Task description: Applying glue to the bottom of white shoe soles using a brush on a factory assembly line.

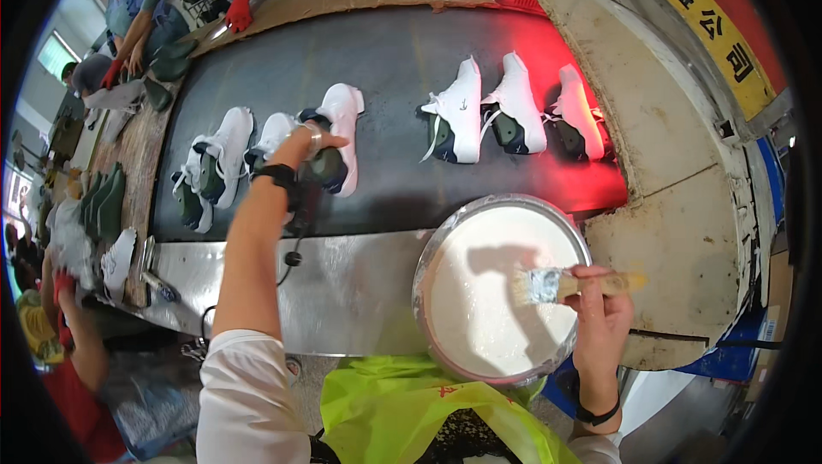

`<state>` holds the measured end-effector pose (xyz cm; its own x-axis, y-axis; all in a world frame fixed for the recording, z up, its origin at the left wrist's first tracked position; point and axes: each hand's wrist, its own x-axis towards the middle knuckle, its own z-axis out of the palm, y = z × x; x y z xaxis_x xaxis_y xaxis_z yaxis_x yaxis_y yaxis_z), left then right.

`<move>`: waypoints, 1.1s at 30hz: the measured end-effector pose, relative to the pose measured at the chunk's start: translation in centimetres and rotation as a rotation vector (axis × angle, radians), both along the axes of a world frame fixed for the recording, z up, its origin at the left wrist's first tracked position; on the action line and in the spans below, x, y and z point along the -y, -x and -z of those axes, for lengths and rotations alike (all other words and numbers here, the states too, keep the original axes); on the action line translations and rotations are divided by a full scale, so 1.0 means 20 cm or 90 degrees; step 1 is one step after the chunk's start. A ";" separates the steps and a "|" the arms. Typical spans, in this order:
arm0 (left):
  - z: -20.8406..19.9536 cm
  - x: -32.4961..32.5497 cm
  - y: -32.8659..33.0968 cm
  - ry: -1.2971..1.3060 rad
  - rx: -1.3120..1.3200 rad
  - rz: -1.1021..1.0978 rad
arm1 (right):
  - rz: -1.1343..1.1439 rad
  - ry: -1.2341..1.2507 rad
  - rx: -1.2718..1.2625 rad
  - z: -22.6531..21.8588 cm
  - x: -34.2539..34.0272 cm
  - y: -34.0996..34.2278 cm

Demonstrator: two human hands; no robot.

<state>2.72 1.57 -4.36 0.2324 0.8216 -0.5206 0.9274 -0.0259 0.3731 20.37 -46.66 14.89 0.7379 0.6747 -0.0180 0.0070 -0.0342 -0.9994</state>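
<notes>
My right hand (601, 314) is wrapped round the wooden handle of a paintbrush (541, 285). The brush's pale bristles are over a round bucket of white liquid (492, 246); I cannot tell whether they touch the surface. My left hand (315, 140) reaches onto a white shoe (344, 104) with a dark green form inside, lying on the dark belt. Its fingers close over the shoe's opening, partly hidden. Just left of it lies another white shoe (276, 132), partly covered by my wrist.
More white shoes (229, 145) lie at the belt's left; several (462, 113) stand at its right, near red light. A metal ledge (360, 293) borders the dark belt (390, 62). Another brush (158, 284) and green forms (107, 203) are at left. Co-workers' red-gloved hands (239, 13) work beyond.
</notes>
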 end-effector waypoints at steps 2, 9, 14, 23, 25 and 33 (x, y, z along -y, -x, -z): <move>-0.16 0.00 -0.14 0.280 0.017 0.005 | 0.050 0.031 0.017 0.04 0.06 -0.06; -0.05 0.31 -0.28 -0.245 -0.012 -0.140 | 0.089 0.044 0.008 0.08 0.06 -0.13; -0.12 0.16 -0.25 -0.178 -0.034 -0.067 | 0.063 0.000 -0.006 0.07 0.06 -0.14; -0.25 0.78 0.25 0.189 0.799 -0.309 | 0.033 0.016 0.016 -0.04 0.25 0.03; -0.28 1.11 0.44 0.311 0.994 -0.337 | 0.024 0.007 0.020 -0.05 0.28 0.08; -0.05 1.82 0.79 0.395 1.106 -0.566 | 0.004 0.033 0.036 0.05 0.21 0.18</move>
<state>-13.01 -34.76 -3.28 0.4080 0.8023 -0.4358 -0.6544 0.5898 0.4732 16.69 -50.81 13.84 0.7430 0.6692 -0.0109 0.0629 -0.0861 -0.9943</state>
